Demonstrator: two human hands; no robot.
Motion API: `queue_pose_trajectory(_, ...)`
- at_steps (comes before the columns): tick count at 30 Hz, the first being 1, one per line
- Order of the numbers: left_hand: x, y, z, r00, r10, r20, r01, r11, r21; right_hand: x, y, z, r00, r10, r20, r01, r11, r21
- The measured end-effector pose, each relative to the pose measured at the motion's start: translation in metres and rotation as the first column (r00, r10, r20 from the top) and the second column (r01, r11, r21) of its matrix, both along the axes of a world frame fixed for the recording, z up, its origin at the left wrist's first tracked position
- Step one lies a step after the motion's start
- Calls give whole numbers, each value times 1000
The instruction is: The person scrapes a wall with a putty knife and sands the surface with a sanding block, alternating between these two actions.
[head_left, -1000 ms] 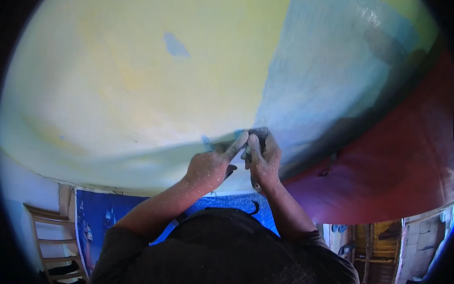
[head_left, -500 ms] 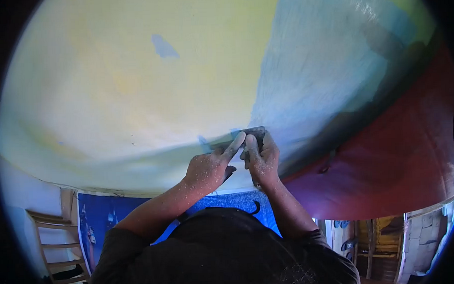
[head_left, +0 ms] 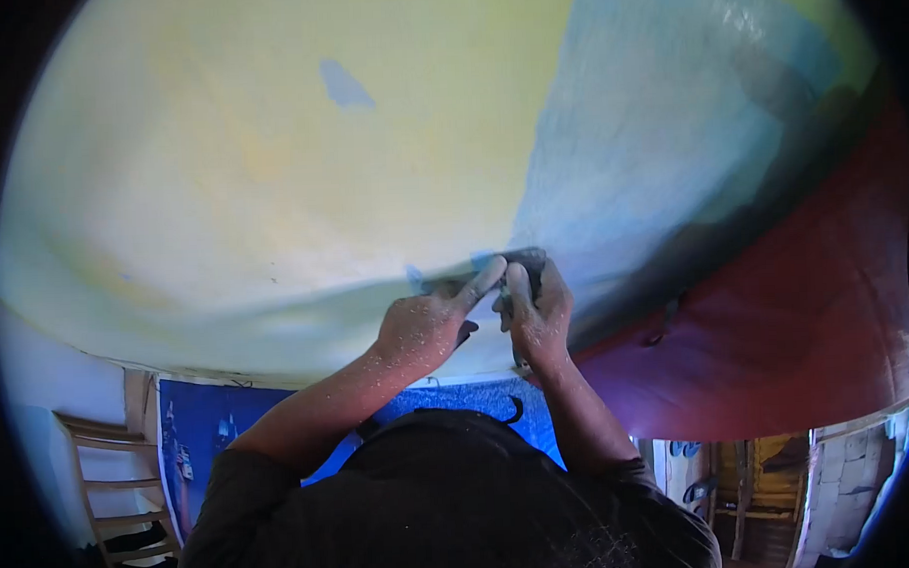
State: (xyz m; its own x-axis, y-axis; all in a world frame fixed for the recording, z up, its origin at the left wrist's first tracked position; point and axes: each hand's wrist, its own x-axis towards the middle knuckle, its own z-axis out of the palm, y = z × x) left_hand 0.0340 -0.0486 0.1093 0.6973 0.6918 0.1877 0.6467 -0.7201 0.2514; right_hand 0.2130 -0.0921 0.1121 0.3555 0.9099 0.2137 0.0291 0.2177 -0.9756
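Right hand (head_left: 544,311) holding dark block (head_left: 530,254); left hand (head_left: 426,321) (dusty) touching.

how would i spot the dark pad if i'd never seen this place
Start with the big curved surface, pale yellow beside pale blue, that fills the upper part of the picture. Near its lower middle, the left hand and right hand sit close together. The dark pad peeks out at the right hand's upper edge, nearly black, unlike the blue patches nearby.
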Motion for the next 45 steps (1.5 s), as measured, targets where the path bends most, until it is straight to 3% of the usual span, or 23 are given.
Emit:
queue_pose_trajectory(2, -1, 6, -2, 999, -2, 34, 3, 1000, -8, 4, -2, -1, 1000, 12, 2, -12, 998, -67)
queue_pose_trajectory(4, -1, 2, -2, 998, -7, 64, 9, 999, -42, 3, -2, 0, 1000, 10, 12, -9, 999, -49)
queue_pose_trajectory(8, 0, 3, 1, 999, -6, -39, 4, 999, -54, -2, -3, -10, 1000, -28, -3, 28, 1000, -6)
queue_pose_trajectory(11, -1, 4, -5, 1000, -11, 17, 11, 1000, -14, -2, 2, -4, 999, -34, 28, 34, 999, 22)
queue_pose_trajectory(14, -1, -1, 3, 999, 27, -16, -29, 992, -125, -4, -1, -6, 1000, -12, 0, 12, 1000, 12)
queue_pose_trajectory(16, -3, 3, -10, 999, -11, 36, 13, 998, -55, -1, 2, -6, 1000, 7, -18, -8, 999, -40)
queue_pose_trajectory(18, -1, 6, -12, 982, -71, 173, 56, 995, 88, -1, 12, 1, 1000, -1, 31, 0, 999, 44)
queue_pose_trajectory(19, 1, 2, -9, 993, -2, 118, -4, 999, 52, -2, 12, 3, 999, -6, 50, 2, 998, 70)
queue_pose_trajectory(23, -2, 1, -2, 999, -2, 50, 4, 999, -49, -1, 1, 3, 1000, -2, 27, 2, 1000, 26)
queue_pose_trajectory(27, 0, 2, -5, 990, -26, 139, 22, 999, 29, 0, 4, 3, 999, 18, -27, -18, 1000, -4)
queue_pose_trajectory(31, -1, 1, 5, 996, 5, -92, -15, 994, -105, 1, -5, -1, 997, 15, -70, -21, 996, -83)
queue_pose_trajectory(34, -1, 5, -1, 998, -34, 54, 35, 999, -22, -1, -2, 5, 998, 12, -55, -14, 999, -34)
queue_pose_trajectory(39, 0, 2, -4, 1000, 11, -19, -12, 999, -49, 1, -5, 2, 998, 34, -45, -37, 998, -51)
queue_pose_trajectory(42, 1, 4, -6, 997, -13, 70, 12, 1000, 15, 2, -2, 7, 999, 30, -35, -31, 999, -9)
queue_pose_trajectory(45, 0, 3, -7, 999, 7, 39, -6, 999, -44, -2, -5, 6, 999, 29, -33, -30, 999, -22)
